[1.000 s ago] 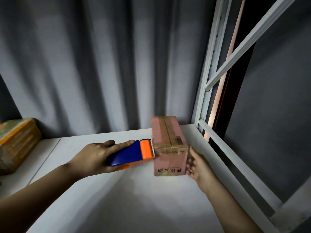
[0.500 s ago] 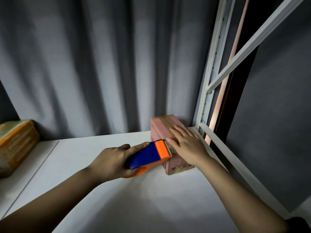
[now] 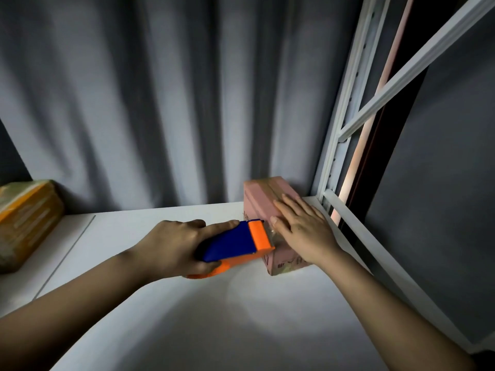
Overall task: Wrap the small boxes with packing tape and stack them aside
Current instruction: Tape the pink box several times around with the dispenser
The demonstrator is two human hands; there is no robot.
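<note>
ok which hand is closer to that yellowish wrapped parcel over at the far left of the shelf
Left. The left hand grips the tape dispenser mid-shelf, still well apart from the yellowish parcel. The right hand lies flat on the pink box, farther right.

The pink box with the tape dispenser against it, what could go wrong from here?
1. The right hand lies flat on the pink box with fingertips right beside the tape dispenser and its orange cutter end; a slip could nick them.
2. The box sits near the shelf's right edge by the rail; a sideways push from the left hand might shove it against the rail.
</note>
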